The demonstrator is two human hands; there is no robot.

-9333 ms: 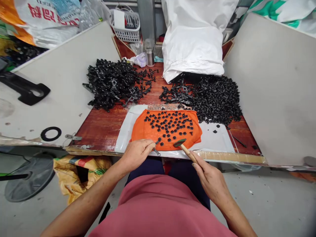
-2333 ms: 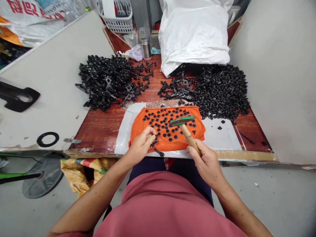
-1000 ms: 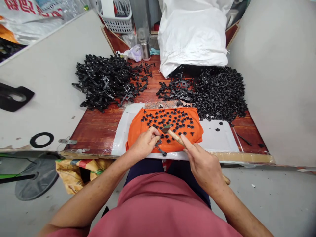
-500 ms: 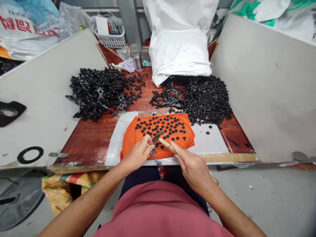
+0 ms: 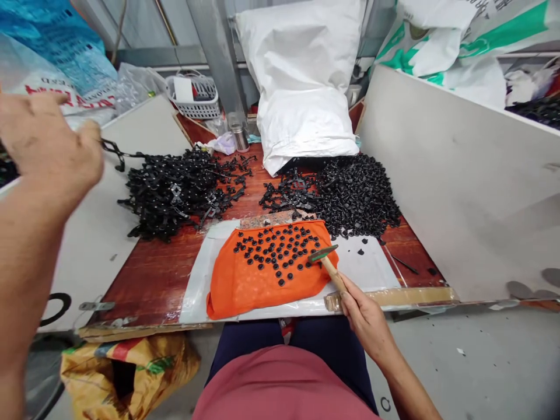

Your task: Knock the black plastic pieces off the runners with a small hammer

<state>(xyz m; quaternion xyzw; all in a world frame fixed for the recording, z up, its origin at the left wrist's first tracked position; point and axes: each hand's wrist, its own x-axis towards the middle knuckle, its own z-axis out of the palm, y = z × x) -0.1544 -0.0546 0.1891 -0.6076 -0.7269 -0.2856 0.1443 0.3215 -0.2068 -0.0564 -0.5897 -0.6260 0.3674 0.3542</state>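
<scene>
My left hand [image 5: 50,137] is raised at the left, its fingers curled and partly hidden. A thin, jointed black plastic part [image 5: 114,151] sticks out from behind its thumb side, above a tangled heap of similar black parts [image 5: 170,192]. My right hand [image 5: 365,318] is closed round the wooden handle of a small hammer [image 5: 333,273]. The hammer's head lies over the right side of an orange cloth pad [image 5: 245,289]. Rows of small round black plastic pieces [image 5: 280,251] stand on the pad, several with their stems up.
A heap of small black pieces [image 5: 359,195] lies at the back right, before a white sack [image 5: 306,111]. Grey partitions [image 5: 420,169] flank the bench. A metal flask [image 5: 239,137] and a grey basket [image 5: 199,99] stand behind. A yellow bag [image 5: 175,373] sits below the edge.
My left hand has swung from the pad up to the far left with the black part. My right hand has drawn the hammer rightwards. The view has tilted up.
</scene>
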